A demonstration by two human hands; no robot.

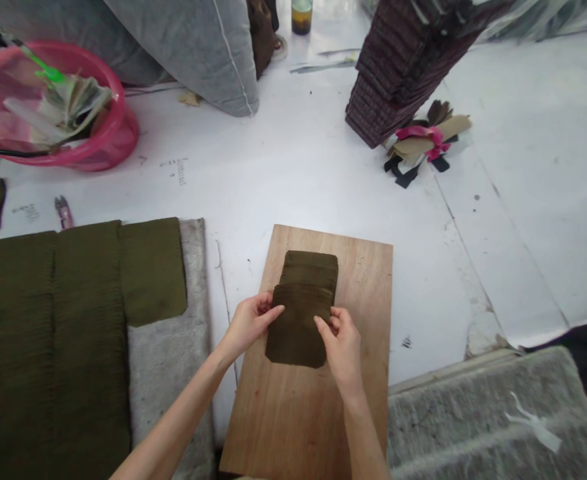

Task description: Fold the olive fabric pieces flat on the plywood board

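Both hands grip a dark olive fabric piece [297, 330] by its sides, low over a wooden board [298, 420]. My left hand [251, 321] pinches its left edge between thumb and fingers. On the opposite edge my right hand [340, 340] pinches in the same way. Just beyond, and partly covered by this piece, lies a stack of similar olive fabric pieces [310, 268] on the board. Whether the held piece is a single layer or several cannot be made out.
Overlapping rows of olive fabric pieces [88, 333] lie on a grey felt mat [166, 373] at left. A pink basin [126, 133], pink-handled snips [64, 212], a tall maroon fabric stack [398, 73] and a tied scrap bundle [426, 143] stand farther back. Grey felt [473, 413] lies at right.
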